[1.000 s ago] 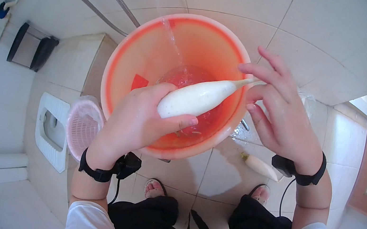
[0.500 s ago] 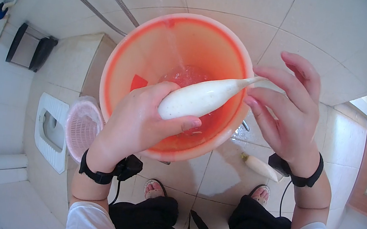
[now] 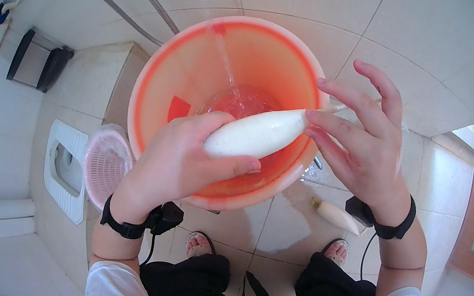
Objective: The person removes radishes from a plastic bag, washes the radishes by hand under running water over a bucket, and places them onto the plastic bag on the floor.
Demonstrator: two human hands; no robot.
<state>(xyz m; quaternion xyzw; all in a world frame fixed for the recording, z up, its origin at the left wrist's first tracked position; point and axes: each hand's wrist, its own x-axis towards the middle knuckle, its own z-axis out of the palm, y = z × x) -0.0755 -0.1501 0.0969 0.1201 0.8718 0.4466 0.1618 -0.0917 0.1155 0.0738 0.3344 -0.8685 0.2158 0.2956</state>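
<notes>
A long white radish (image 3: 258, 133) is held over the orange bucket (image 3: 168, 75), its thin tail pointing right. My left hand (image 3: 177, 151) is closed around its thick end, thumb along the lower side. My right hand (image 3: 363, 137) has thumb and forefinger against the narrowing end, while its other fingers stand apart. The tail passes partly behind those fingers. A thin stream of water falls into the bucket, where water lies at the bottom. Another white radish (image 3: 337, 216) lies on the floor below my right wrist.
Left of the bucket stands a pink plastic basket (image 3: 105, 167), with a white squat toilet (image 3: 67, 171) beyond it. Metal hoses (image 3: 105, 0) run along the wall at upper left. The tiled floor (image 3: 287, 224) has wet patches near my feet.
My right hand has shifted left along the radish, from the tail tip to the narrowing end. The left hand has kept its hold almost in place.
</notes>
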